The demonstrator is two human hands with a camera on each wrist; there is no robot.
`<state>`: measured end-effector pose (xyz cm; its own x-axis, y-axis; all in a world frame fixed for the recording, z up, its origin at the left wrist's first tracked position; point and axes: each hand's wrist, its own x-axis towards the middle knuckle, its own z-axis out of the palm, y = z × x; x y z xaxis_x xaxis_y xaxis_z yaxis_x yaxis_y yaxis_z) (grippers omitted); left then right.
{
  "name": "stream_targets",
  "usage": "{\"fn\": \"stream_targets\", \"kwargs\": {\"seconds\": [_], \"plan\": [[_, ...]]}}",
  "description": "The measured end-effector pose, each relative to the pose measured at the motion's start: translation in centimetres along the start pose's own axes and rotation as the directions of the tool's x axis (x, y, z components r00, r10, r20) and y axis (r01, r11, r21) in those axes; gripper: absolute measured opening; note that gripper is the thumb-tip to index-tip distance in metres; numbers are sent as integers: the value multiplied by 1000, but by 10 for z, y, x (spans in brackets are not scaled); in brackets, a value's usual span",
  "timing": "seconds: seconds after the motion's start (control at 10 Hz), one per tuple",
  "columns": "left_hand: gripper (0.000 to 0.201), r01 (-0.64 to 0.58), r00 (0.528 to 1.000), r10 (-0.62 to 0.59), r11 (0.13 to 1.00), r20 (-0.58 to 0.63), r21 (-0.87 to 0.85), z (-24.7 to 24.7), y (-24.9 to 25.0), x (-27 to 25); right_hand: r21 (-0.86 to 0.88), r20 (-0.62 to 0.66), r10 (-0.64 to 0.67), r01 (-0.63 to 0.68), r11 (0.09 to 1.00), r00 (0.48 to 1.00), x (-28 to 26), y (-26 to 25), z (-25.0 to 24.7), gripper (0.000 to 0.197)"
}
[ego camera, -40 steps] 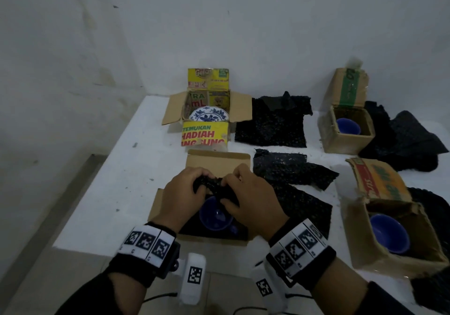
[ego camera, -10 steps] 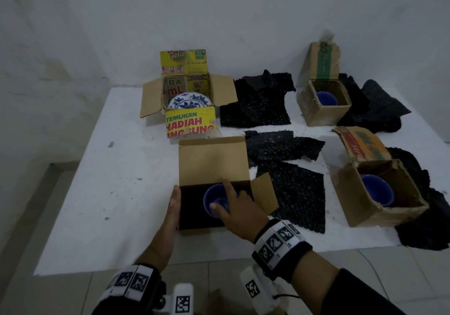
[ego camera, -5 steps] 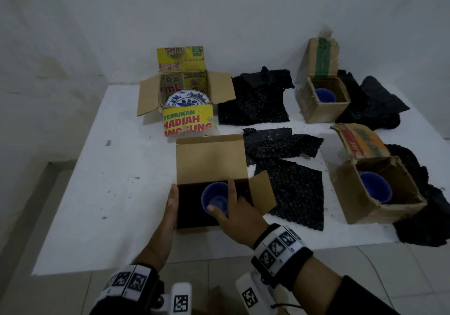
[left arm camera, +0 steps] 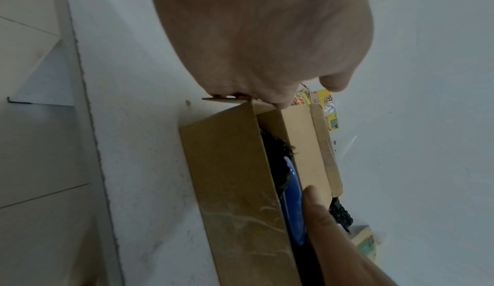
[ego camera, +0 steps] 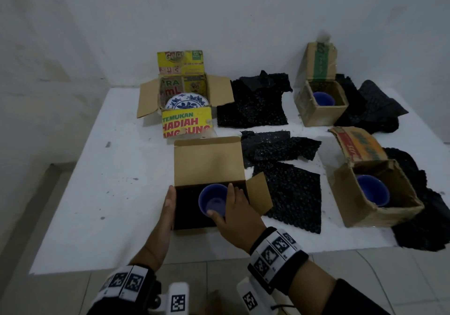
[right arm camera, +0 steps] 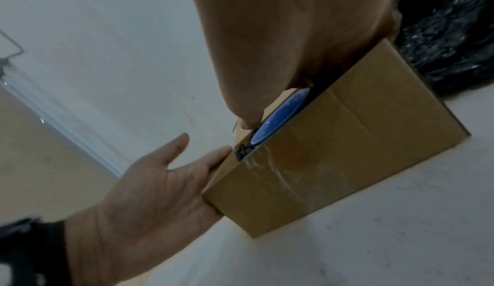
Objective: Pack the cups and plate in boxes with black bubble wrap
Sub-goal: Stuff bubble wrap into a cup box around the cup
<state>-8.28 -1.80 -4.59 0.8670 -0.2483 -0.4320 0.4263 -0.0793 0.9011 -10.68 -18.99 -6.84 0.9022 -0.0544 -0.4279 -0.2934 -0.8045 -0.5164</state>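
Note:
A blue cup (ego camera: 212,199) sits in black bubble wrap (ego camera: 186,211) inside the near cardboard box (ego camera: 208,161), whose lid stands open. My right hand (ego camera: 222,201) grips the cup's rim, thumb at the near edge and fingers on the right side; the right wrist view shows the thumb on the cup (right arm camera: 278,117). My left hand (ego camera: 170,199) lies flat and open against the box's left wall, also seen as an open left hand (right arm camera: 160,185) beside the box (right arm camera: 334,153). A blue-and-white plate (ego camera: 186,101) sits in the yellow box (ego camera: 186,123).
Two more cardboard boxes, back right (ego camera: 314,115) and near right (ego camera: 379,213), each hold a blue cup. Loose black bubble wrap sheets (ego camera: 291,193) (ego camera: 253,103) lie between the boxes, with more bunched at the right edge (ego camera: 426,219). The table's front edge runs just below my wrists.
Four seconds ago both hands worked the bubble wrap over the cup. Since then the left hand has moved to the box's left side and the right hand holds the cup's rim.

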Motion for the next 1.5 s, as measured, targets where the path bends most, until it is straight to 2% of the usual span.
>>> {"fn": "stream_targets", "kwargs": {"seconds": [0.1, 0.2, 0.3, 0.4, 0.5, 0.6, 0.7, 0.8, 0.9, 1.0, 1.1, 1.2, 1.3, 1.4, 1.5], "plan": [[42, -25, 999, 25, 1000, -31, 14, 0, -15, 9, -2, -4, -9, 9, 1000, 1000, 6, 3, 0, 89], [49, -108, 991, 113, 992, -72, 70, 0, -16, 13, 53, 25, -60, 59, 997, 998, 0, 2, -15, 83], [62, -99, 973, 168, 923, -157, 373, 3, -15, 22, 112, -58, -197, 202, 973, 979, -19, 4, -41, 67], [49, -116, 921, 308, 801, -239, 587, 23, 0, 24, 116, -248, -284, 319, 940, 926, -37, 17, -73, 49], [40, -384, 852, 513, 745, -100, 545, 62, 25, 15, 97, -402, -279, 344, 934, 872, -42, 45, -106, 31], [36, -542, 810, 579, 684, 88, 489, 113, 44, 5, 56, -412, -230, 276, 959, 882, -32, 82, -130, 23], [40, -615, 787, 553, 680, 272, 398, 168, 50, -1, 51, -354, -181, 212, 976, 918, -17, 119, -141, 25], [49, -594, 802, 460, 683, 381, 425, 214, 38, 5, 65, -262, -189, 213, 975, 946, -3, 145, -140, 32], [59, -473, 878, 341, 722, 335, 505, 241, 11, 20, 23, -148, -227, 233, 972, 963, 10, 160, -132, 48], [64, -336, 941, 280, 708, 190, 621, 251, -18, 40, -36, -10, -273, 273, 961, 962, 21, 173, -120, 61], [70, -126, 985, 173, 612, 23, 781, 251, -36, 55, -147, 106, -264, 278, 949, 959, 28, 184, -112, 70], [74, -24, 990, 132, 509, -51, 861, 251, -42, 61, -221, 92, -247, 262, 939, 965, 30, 189, -106, 68], [79, 20, 995, 79, 441, -61, 898, 252, -49, 65, -295, 86, -207, 223, 929, 975, 29, 190, -100, 58], [74, 13, 995, 92, 349, -48, 937, 254, -53, 66, -294, 41, -190, 194, 936, 981, 30, 191, -98, 40], [59, 8, 988, 145, 282, -51, 959, 256, -51, 63, -212, -29, -173, 163, 964, 984, 30, 192, -98, 29]]}}
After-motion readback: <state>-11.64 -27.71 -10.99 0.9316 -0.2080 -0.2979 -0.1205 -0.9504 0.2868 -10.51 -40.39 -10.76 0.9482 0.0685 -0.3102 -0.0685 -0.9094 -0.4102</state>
